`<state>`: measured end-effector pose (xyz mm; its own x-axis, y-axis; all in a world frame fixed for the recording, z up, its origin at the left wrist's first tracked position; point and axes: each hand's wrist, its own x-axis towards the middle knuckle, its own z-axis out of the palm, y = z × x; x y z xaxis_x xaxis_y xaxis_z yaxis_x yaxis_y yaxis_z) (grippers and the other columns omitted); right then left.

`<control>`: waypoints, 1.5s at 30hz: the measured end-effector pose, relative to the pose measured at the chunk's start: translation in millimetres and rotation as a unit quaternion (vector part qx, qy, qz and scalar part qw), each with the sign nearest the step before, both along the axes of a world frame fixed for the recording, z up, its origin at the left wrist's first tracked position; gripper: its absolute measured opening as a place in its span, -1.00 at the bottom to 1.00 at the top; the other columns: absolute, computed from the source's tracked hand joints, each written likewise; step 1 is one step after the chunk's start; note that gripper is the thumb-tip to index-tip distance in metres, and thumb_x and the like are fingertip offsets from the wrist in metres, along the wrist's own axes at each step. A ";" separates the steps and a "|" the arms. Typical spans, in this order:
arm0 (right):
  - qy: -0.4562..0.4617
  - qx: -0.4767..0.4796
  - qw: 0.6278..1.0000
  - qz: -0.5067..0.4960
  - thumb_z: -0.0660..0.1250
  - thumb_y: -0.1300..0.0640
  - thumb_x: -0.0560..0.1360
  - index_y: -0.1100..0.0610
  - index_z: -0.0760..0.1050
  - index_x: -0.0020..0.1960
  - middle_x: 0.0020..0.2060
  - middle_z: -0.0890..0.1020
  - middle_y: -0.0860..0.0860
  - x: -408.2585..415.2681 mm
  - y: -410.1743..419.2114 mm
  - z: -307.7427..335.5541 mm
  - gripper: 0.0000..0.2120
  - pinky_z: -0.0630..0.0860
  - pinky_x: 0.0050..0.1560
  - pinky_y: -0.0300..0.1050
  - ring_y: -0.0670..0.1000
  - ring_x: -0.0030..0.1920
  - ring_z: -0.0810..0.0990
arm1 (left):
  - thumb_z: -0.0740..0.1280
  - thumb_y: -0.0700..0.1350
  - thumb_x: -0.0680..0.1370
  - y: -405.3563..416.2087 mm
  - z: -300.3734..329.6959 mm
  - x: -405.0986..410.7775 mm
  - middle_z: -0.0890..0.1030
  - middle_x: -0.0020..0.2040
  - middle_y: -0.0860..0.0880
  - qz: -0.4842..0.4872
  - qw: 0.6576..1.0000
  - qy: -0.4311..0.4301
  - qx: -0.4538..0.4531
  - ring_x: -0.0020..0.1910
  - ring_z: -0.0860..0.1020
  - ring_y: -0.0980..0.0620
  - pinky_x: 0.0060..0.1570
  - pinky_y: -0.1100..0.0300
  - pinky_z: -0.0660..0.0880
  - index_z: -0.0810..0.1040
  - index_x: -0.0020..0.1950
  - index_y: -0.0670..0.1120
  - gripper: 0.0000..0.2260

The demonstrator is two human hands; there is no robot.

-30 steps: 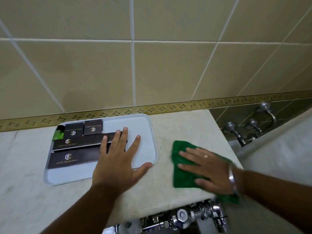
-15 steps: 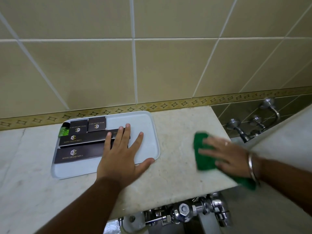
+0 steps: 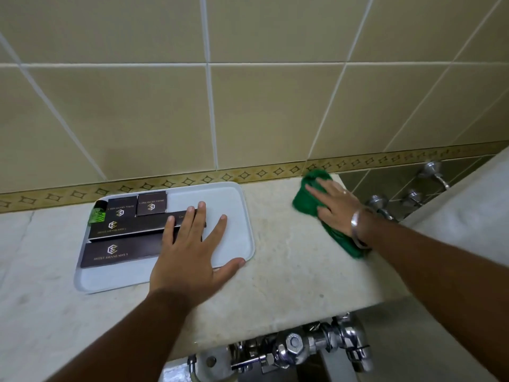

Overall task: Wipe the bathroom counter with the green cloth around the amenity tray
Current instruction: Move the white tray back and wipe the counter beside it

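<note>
A pale grey amenity tray [image 3: 237, 216] lies on the marble counter [image 3: 289, 271] near the wall, holding several dark amenity boxes [image 3: 124, 252] and a small green-labelled bottle [image 3: 97, 215]. My left hand [image 3: 190, 255] rests flat on the tray's right front part, fingers spread, thumb at the rim. The green cloth [image 3: 308, 197] is at the counter's far right corner against the tiled wall. My right hand [image 3: 334, 205] presses flat on it, fingers pointing toward the wall; part of the cloth trails under my wrist.
The counter ends just right of the cloth, where chrome taps [image 3: 380, 205] stick out of a darker wall. Chrome plumbing [image 3: 297, 348] sits under the front edge. A patterned border tile [image 3: 192, 180] runs along the back.
My right hand has slid the green cloth from the counter's front right area back to the far right corner by the wall. My left hand has stayed on the tray.
</note>
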<state>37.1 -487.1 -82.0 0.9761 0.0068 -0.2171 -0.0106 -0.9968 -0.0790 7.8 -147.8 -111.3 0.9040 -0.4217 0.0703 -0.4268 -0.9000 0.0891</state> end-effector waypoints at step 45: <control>0.185 0.553 0.812 -0.030 0.51 0.17 0.32 0.11 0.58 -0.04 -0.14 0.68 0.18 -175.3 538.3 99.1 -0.76 0.65 -0.10 0.02 0.14 -0.19 0.68 | 0.40 -0.22 0.53 409.7 161.8 -239.5 0.68 -0.04 -0.16 0.521 0.651 0.139 -0.534 -0.13 0.66 -0.11 -0.15 0.00 0.63 0.57 0.11 -0.13 -0.84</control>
